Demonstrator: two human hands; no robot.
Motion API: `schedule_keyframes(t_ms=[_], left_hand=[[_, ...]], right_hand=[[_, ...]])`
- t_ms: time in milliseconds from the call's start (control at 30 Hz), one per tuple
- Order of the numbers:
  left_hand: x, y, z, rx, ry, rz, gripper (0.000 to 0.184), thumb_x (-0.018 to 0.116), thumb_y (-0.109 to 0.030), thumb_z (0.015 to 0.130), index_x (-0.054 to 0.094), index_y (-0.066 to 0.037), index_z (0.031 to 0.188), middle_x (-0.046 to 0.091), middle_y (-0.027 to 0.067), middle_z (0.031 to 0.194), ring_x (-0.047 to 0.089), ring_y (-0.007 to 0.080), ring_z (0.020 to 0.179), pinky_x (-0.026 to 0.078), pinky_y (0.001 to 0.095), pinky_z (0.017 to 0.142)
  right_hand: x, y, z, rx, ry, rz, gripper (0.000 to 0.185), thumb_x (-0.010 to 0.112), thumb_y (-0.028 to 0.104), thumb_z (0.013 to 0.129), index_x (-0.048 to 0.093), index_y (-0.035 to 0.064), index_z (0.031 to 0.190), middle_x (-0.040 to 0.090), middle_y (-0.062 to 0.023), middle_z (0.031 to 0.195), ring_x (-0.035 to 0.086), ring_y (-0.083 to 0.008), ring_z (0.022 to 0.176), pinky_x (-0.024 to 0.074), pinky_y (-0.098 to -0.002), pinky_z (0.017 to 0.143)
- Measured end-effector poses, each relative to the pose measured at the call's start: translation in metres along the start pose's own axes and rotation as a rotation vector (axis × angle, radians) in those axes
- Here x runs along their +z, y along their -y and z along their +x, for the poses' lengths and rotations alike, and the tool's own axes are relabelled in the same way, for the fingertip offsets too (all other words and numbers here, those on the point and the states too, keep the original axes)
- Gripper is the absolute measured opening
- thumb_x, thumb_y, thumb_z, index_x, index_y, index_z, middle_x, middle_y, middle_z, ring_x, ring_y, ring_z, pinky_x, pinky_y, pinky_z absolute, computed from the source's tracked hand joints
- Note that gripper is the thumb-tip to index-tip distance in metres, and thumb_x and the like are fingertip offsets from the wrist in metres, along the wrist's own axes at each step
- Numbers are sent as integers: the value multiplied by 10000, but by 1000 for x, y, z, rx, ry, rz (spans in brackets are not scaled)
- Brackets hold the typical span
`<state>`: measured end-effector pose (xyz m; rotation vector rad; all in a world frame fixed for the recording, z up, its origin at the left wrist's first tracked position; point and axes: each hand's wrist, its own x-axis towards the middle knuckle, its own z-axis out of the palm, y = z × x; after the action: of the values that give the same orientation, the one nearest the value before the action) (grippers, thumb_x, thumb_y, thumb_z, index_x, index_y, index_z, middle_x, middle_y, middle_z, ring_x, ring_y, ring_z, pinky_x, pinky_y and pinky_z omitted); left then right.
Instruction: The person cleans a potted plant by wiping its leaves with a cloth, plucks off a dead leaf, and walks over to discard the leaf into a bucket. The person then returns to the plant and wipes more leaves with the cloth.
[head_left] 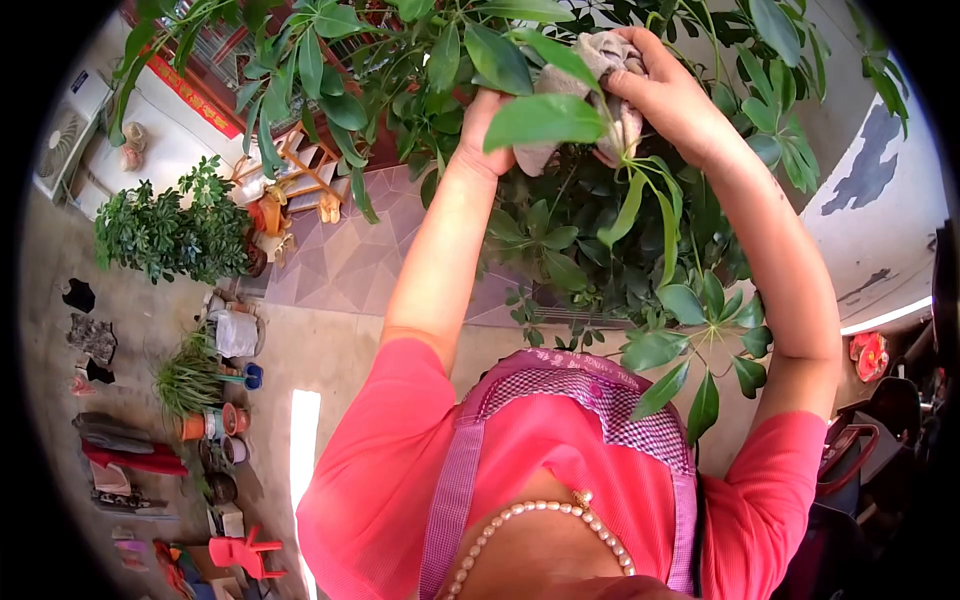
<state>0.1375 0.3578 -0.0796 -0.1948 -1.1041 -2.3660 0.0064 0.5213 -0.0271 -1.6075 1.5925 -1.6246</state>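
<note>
A leafy green plant [590, 235] fills the top middle of the head view. Among its leaves my right hand [668, 95] is closed around a crumpled grey-beige cloth [605, 60], fingers on top and thumb at its side. Part of the cloth hangs down behind a large leaf [545, 121]. My left hand [487, 125] is raised to the left of that leaf, at the cloth's lower left side. Leaves hide most of its fingers, so what they hold cannot be made out.
At the left are a bushy potted plant [175, 225], a wooden rack [300, 175], flower pots [235, 418] and a small red chair [245, 552]. A wall with peeling paint [865, 170] stands at the right, with a red flower-like item [869, 356] below it.
</note>
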Motion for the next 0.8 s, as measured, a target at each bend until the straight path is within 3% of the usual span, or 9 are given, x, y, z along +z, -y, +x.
schedule_keyframes(t_ms=[67,100,233,400,533,567,633,700,800], left_hand=[[0,1,-1,-50,-104,185,349,503,-282,910,559,-24,1138,625,85,1044,605,198,932,480,341,874],[-1,2,-2,-74,-156,277,336,514,-276,905,575,-20,1114,632,80,1017,610,183,906,484,331,860],[-9,4,4,150,98,744,291,470,-244,930,564,-35,1109,618,60,1015,585,147,894,470,302,793],[-72,18,30,372,62,1395,295,502,-235,908,542,-26,1111,596,87,1058,556,178,916,463,317,776],[-26,-5,6,67,136,1257,231,526,-180,866,599,-7,1001,643,100,906,603,227,820,475,361,729],[-24,-4,5,115,44,1345,189,507,-133,851,622,-6,931,653,143,847,624,297,779,484,392,702],[-38,-1,13,231,17,1449,169,543,-83,821,607,-31,968,645,73,898,606,222,811,475,345,714],[-39,-6,11,578,159,1956,268,587,-81,746,584,-10,1004,637,147,943,607,275,853,469,344,740],[1,-16,-3,134,100,2133,353,595,-99,708,560,8,1043,591,225,1002,573,325,938,460,351,781]], right_hand=[[11,-3,3,-10,-62,-3,475,548,123,828,381,13,1259,567,-122,1095,555,-174,977,437,-295,880],[13,-5,8,-58,-103,-271,474,556,119,825,381,14,1253,538,-170,1141,548,-224,1033,434,-321,894],[39,-30,34,-372,-197,-752,454,519,59,777,356,21,1198,463,-261,1107,493,-431,1029,419,-438,884],[61,-23,58,-390,-337,-703,382,535,71,753,494,25,1130,498,-277,1041,522,-424,979,460,-456,810],[62,0,64,-229,-202,-641,363,530,52,724,526,10,1085,512,-285,1050,546,-435,926,457,-458,824],[61,6,60,-246,-167,-671,351,533,57,725,533,7,1073,522,-277,1041,550,-435,923,460,-458,820],[60,7,58,-269,-102,-786,290,559,82,726,576,8,1006,558,-231,998,574,-416,917,476,-442,809],[58,12,56,-344,-11,-921,262,580,97,723,594,18,973,563,-213,1012,587,-400,918,481,-431,814],[55,6,57,-397,71,-1099,325,608,70,697,570,36,1018,556,-197,1068,575,-375,953,484,-427,818]])
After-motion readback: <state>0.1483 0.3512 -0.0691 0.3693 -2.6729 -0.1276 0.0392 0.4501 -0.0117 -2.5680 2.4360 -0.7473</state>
